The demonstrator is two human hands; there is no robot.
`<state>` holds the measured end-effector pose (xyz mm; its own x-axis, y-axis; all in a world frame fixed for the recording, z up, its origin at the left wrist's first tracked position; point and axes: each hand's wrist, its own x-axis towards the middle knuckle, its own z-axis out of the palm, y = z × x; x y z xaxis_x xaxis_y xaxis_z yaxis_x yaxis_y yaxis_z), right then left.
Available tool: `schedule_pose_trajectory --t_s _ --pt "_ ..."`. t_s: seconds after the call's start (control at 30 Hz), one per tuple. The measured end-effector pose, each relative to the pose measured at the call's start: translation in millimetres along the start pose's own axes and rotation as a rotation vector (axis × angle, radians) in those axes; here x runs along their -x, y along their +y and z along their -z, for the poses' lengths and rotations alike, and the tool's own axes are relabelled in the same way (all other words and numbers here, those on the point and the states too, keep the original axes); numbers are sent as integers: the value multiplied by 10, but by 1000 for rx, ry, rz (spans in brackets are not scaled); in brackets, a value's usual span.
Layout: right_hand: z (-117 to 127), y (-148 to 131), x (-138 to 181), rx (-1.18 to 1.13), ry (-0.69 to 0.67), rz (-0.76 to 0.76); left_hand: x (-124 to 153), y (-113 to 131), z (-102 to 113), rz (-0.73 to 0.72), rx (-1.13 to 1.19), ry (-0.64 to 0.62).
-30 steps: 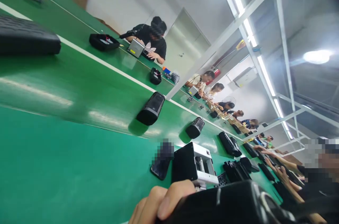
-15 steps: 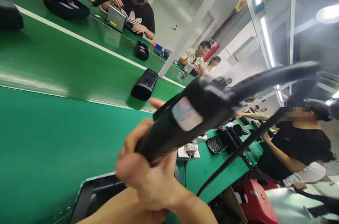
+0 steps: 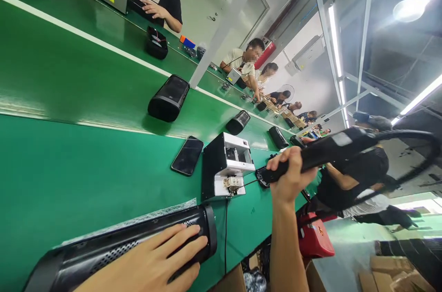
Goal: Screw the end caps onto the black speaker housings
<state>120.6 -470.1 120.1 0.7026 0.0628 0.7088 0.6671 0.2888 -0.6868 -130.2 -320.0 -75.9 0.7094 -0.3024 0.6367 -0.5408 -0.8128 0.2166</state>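
Note:
My right hand (image 3: 293, 174) is wrapped around a black electric screwdriver (image 3: 326, 148) with a pale label and a thick cable looping off to the right. Its thin bit points left, and the tip is at the front of a black-and-white screw feeder (image 3: 221, 163); whether it carries a screw is too small to tell. Palm down, my left hand (image 3: 162, 255) lies with fingers spread on a long black speaker housing (image 3: 119, 251) at the lower left. That housing has perforated strips and rests on a sheet of bubble wrap (image 3: 138, 218).
A phone (image 3: 187, 156) lies left of the feeder. Black speakers (image 3: 169, 97) stand along the green conveyor belt (image 3: 86, 84) behind. Several people work across the line, and a person in black stands at right. Below are a red stool (image 3: 316, 239) and a cardboard box (image 3: 229, 280).
The screwdriver has moved from close before the camera to the right, its bit now at the feeder. My left hand now lies flat on the housing. The view has shifted.

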Motion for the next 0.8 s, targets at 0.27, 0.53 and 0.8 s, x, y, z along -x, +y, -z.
schedule_pose_trajectory --t_s 0.27,0.53,0.8 --pt "0 -71 170 -4 -192 -189 -70 91 241 18 -65 -27" --pt "-657 -985 240 -220 -415 -228 -245 148 467 -44 -85 -159" --pt "-1338 -1060 508 -90 -779 -228 -346 165 485 -38 -88 -136"
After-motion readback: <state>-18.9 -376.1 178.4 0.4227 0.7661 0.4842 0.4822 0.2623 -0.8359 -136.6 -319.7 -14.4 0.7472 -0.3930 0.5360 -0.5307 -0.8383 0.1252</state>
